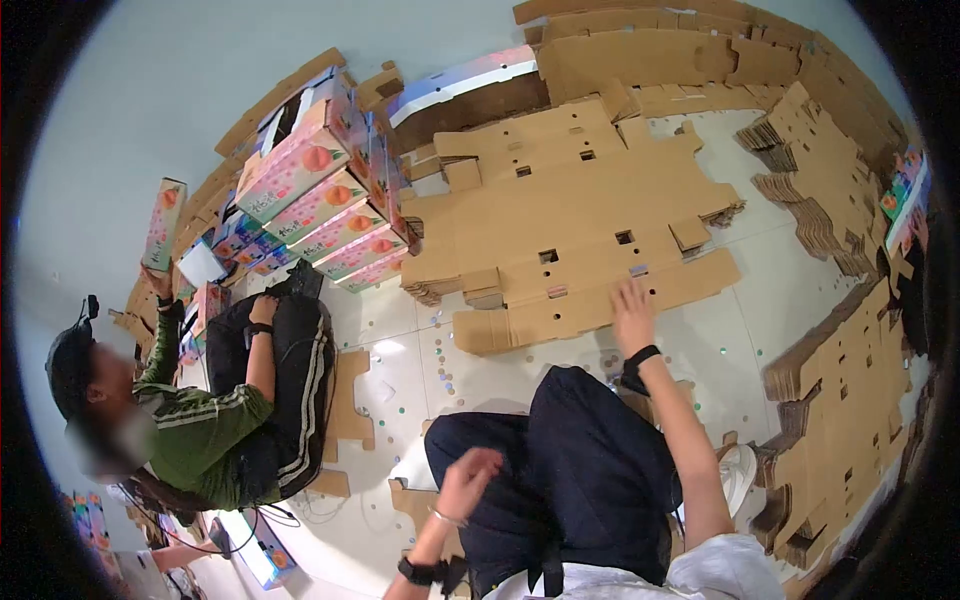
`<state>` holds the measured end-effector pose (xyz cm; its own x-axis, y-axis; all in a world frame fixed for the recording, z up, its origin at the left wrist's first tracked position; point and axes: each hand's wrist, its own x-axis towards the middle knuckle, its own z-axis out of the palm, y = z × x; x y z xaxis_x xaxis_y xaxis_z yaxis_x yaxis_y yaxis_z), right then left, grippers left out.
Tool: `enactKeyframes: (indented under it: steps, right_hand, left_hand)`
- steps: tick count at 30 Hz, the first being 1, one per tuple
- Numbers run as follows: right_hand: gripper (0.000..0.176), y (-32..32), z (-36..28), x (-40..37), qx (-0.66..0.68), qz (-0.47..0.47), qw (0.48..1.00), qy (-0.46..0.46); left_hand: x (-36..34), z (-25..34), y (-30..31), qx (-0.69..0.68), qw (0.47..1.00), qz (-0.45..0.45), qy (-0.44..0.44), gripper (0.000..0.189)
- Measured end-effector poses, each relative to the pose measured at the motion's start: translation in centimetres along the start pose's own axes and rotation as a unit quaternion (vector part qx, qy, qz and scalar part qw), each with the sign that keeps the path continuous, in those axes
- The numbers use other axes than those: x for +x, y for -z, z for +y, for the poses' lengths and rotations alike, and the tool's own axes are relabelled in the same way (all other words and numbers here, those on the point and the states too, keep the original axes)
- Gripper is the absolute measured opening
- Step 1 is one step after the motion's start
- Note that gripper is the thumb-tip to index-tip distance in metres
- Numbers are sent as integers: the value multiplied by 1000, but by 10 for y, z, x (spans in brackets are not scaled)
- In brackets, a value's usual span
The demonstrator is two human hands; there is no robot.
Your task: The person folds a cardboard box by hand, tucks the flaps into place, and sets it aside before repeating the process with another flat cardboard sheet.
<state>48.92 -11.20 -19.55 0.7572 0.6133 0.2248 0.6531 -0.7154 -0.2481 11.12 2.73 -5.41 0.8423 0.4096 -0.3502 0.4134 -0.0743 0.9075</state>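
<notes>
Flat brown cardboard sheets (480, 220) with cut slots lie stacked on the floor in front of my knees. My right hand (632, 318) rests on the near flap of the top sheet, fingers stretched forward beside a small slot. Over my left thigh, my left hand (472, 482) hovers with its fingers curled inward; whether anything is between them is hidden. Dark trousers (590, 450) cover my bent legs just behind the sheets.
A co-worker (200, 430) sits at the left, one hand on a pink printed box (163, 225). Beyond them, several printed boxes (320, 200) are stacked. More cardboard piles (850, 420) stand at the right. Small round scraps (445, 375) dot the tiled floor.
</notes>
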Motion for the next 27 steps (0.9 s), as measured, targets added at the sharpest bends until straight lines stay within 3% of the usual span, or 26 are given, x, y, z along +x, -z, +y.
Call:
enactKeyframes:
  steps: [2,5,7,9,10,12,14,18,20,22,24,25,27]
  right_hand:
    - [50,6,-46,2,29,24,999,29]
    - [57,2,-97,15,52,8,998,29]
    - [62,-1,-116,28,-8,-109,994,-4]
    - [63,6,-131,44,-26,-147,988,-26]
    - [65,7,-135,49,-47,-185,980,-47]
    - [60,-18,-122,56,-57,-145,988,-15]
    - [52,-25,-110,65,57,-167,982,61]
    - [47,-19,-103,63,11,-142,987,81]
    - [47,-39,-97,60,-64,-125,983,119]
    - [48,-19,-107,59,-30,-148,986,75]
    - [51,-26,-106,51,-46,-140,987,65]
    - [51,-28,-104,49,-49,-141,987,53]
    - [54,-30,-104,45,-28,-57,995,71]
  left_hand:
    - [31,18,26,-8,998,35,-44,27]
    - [79,60,81,90,978,135,-133,31]
    - [113,91,126,173,945,213,-179,34]
    - [155,120,181,196,897,283,-277,36]
    - [170,143,208,217,896,306,-237,41]
    - [204,176,254,402,761,411,-300,47]
    - [237,206,294,442,692,460,-339,51]
    - [305,251,366,453,649,526,-312,51]
    - [337,265,408,469,669,507,-276,50]
    - [364,279,403,487,690,479,-239,52]
    - [371,287,386,563,733,380,18,56]
    - [381,273,394,564,737,372,11,56]
    - [399,243,427,682,574,422,-166,53]
